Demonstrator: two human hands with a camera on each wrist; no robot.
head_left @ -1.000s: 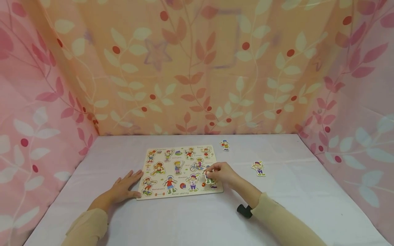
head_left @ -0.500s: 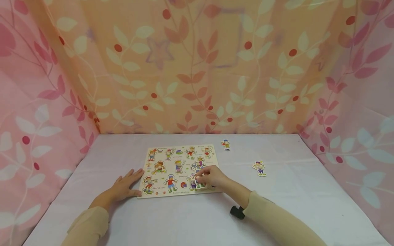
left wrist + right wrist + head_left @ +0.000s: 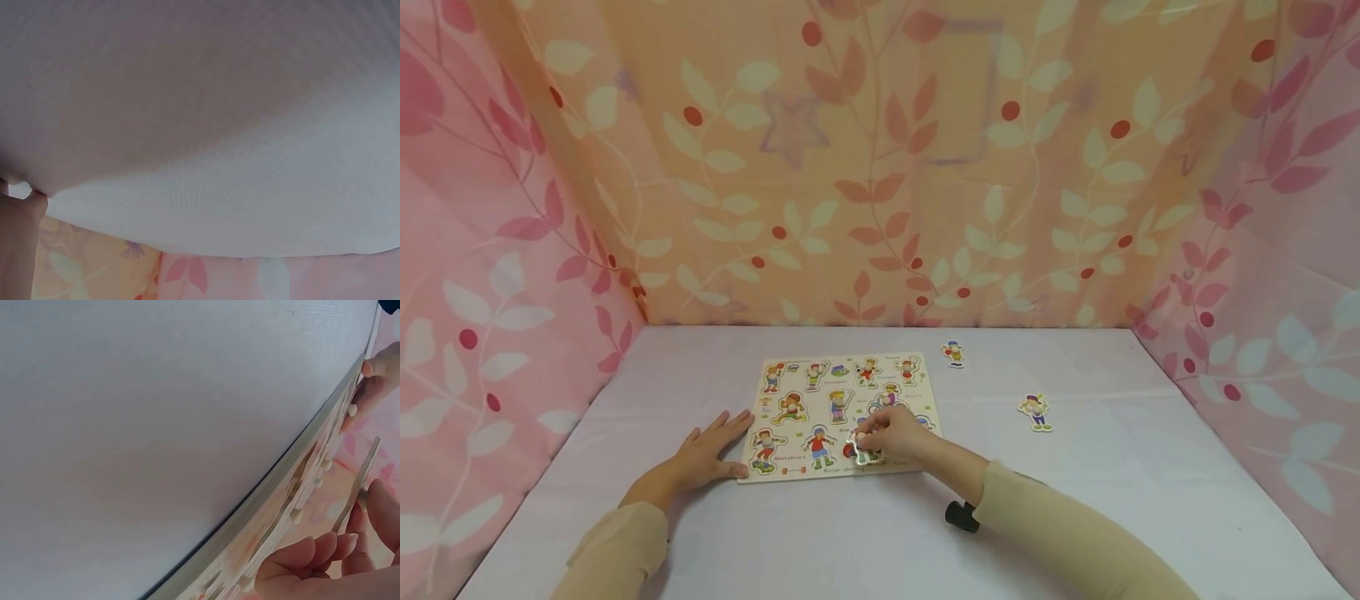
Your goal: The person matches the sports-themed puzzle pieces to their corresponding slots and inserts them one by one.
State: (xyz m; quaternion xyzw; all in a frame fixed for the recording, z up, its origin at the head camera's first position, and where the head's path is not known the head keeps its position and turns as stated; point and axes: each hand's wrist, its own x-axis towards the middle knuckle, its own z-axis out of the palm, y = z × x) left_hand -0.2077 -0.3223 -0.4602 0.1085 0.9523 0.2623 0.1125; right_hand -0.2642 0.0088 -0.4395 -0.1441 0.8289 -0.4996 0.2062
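A wooden knob puzzle board [image 3: 812, 408] printed with children playing sports lies on the table. My right hand [image 3: 901, 437] pinches the small knob of a child-shaped puzzle piece [image 3: 867, 457] above the board's lower right part. In the right wrist view the piece [image 3: 361, 478] is tilted and raised off the board, with fingers [image 3: 294, 556] below it and beside its knob. My left hand [image 3: 706, 450] rests with fingers spread at the board's left edge, thumb at the lower left corner. Only a bit of the left hand [image 3: 22, 231] shows in the left wrist view.
Two loose child-shaped pieces lie right of the board: one with a blue cap [image 3: 953, 354] near its upper right corner, another in purple trousers [image 3: 1036, 413] farther right. A white cloth [image 3: 1112, 483] covers the table. Floral curtains [image 3: 880, 167] enclose the back and sides.
My right hand has moved left across the board with the puzzle piece, from its right edge to over the bottom row. The left hand has stayed at the left edge.
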